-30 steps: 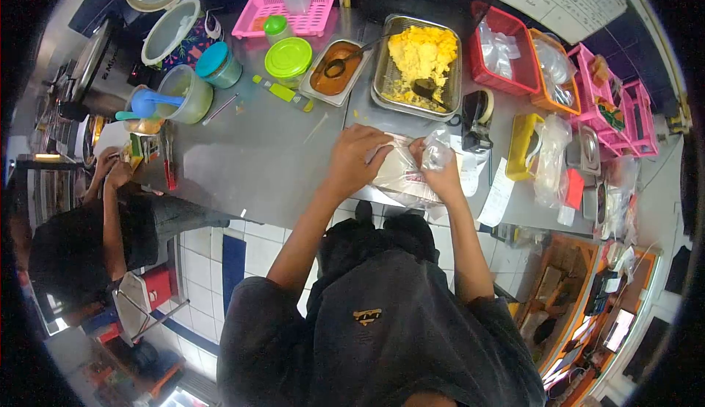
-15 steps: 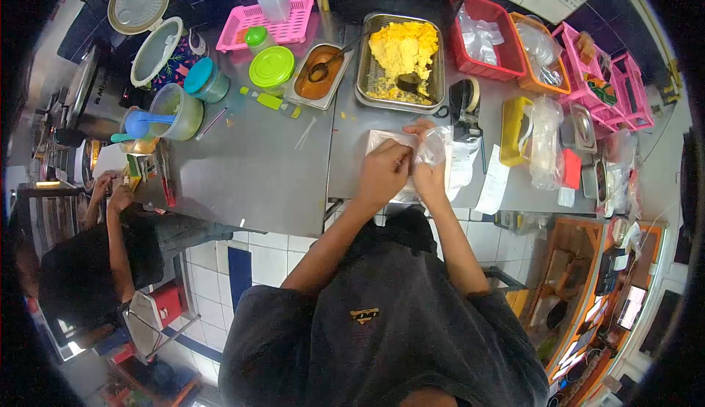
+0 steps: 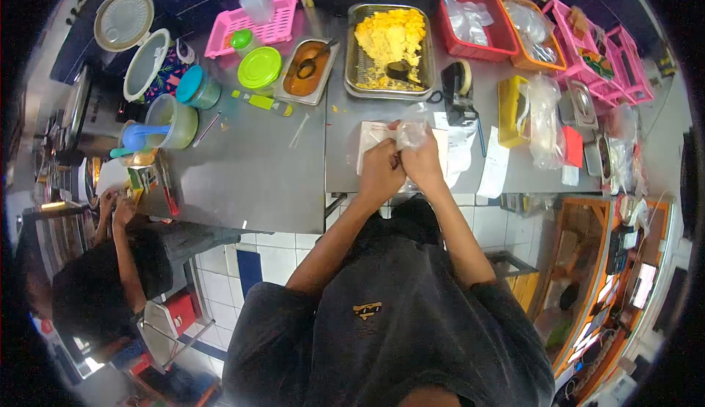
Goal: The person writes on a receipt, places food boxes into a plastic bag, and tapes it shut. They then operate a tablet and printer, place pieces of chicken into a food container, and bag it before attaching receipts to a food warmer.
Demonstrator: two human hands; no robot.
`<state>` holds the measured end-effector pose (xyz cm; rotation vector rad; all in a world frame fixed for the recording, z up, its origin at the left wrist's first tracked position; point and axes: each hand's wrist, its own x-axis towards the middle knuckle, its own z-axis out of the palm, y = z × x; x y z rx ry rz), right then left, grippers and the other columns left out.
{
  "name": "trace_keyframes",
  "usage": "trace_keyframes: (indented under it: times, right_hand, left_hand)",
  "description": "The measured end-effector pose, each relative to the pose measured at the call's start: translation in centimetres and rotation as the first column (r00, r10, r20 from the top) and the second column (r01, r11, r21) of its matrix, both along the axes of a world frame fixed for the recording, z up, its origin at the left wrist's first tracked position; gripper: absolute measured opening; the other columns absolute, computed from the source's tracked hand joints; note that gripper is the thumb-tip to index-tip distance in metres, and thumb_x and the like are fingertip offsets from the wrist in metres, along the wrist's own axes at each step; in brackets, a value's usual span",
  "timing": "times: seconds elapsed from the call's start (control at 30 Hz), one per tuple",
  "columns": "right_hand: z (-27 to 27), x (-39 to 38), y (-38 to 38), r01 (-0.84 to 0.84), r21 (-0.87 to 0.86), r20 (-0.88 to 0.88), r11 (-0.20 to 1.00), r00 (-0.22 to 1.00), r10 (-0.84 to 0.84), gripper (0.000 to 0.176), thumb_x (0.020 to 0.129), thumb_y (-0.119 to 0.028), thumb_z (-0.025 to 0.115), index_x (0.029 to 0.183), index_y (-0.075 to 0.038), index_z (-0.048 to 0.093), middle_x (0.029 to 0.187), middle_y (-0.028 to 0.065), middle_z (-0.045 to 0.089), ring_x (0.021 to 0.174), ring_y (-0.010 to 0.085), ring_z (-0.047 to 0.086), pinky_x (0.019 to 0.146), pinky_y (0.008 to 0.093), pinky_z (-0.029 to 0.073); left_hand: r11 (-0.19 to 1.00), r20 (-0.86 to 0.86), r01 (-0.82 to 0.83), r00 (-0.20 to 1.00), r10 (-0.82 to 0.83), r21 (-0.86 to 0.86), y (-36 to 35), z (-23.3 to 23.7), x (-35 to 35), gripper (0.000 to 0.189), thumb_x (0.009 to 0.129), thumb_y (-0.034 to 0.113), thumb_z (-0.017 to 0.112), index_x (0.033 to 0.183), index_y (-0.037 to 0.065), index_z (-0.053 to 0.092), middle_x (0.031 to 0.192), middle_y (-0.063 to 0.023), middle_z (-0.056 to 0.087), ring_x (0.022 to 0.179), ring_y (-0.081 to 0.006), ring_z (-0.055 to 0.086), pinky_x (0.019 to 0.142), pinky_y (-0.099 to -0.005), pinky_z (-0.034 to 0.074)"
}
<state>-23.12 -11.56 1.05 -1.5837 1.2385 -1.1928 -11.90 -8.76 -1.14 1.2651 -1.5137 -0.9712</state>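
A small clear plastic bag point(image 3: 413, 134) is bunched between my two hands, low over a white open box or tray point(image 3: 369, 137) at the table's front edge. My right hand point(image 3: 424, 163) is closed on the bag, whose puffed part stands above the fingers. Curled and pinched against its lower side is my left hand point(image 3: 381, 171); its fingertips are partly hidden where the hands meet. What the bag holds is too small to make out.
Behind my hands stands a metal tray of yellow food point(image 3: 389, 40) with a dark scoop. Left of it is a pan of brown sauce point(image 3: 312, 88). A tape dispenser point(image 3: 459, 95) and receipts point(image 3: 496, 165) lie right. A co-worker's hands point(image 3: 117, 207) are at far left.
My hands have drawn closer together around the bag, and the left fingers now press against the right hand. The whole view has shifted slightly.
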Motion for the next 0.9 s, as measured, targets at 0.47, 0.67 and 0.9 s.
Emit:
trace_keyframes:
  times: [0.47,0.67,0.9]
  right_hand:
    - [1.6,-3.2,3.1,0.217,0.055,-0.183,0.975,0.962,-0.204,0.006,0.082,-0.001,0.068,0.086,0.004,0.067,0.076,0.0185,0.062,0.064,0.0307,0.062,0.062,0.0368,0.050]
    - [1.1,-4.9,3.0,0.140,0.117,-0.195,0.983,0.974,-0.116,0.011,0.083,-0.002,0.067,0.092,0.002,0.070,0.081,0.0175,0.064,0.070,0.0282,0.063,0.066,0.0352,0.051]
    - [-0.2,-6.0,2.9,0.063,0.305,-0.028,0.950,0.998,-0.057,0.013,0.089,-0.005,0.069,0.100,0.002,0.071,0.080,0.0039,0.070,0.068,0.0067,0.059,0.063,0.0240,0.049]
  left_hand:
    - [0.954,0.305,-0.034,0.944,0.128,-0.296,1.3,2.3,-0.8,0.007,0.088,0.002,0.066,0.095,0.000,0.066,0.080,-0.0125,0.063,0.059,-0.0223,0.063,0.055,-0.0318,0.049]
    - [0.940,0.320,0.303,0.916,-0.243,-0.155,0.1,4.0,1.1,0.017,0.086,0.002,0.066,0.102,0.003,0.067,0.090,-0.0140,0.064,0.068,-0.0301,0.063,0.060,-0.0367,0.051]
    - [0.928,0.311,0.367,0.891,-0.330,-0.068,-1.3,4.4,1.3,0.012,0.085,0.002,0.067,0.097,0.000,0.068,0.084,-0.0141,0.065,0.065,-0.0268,0.063,0.060,-0.0361,0.050]
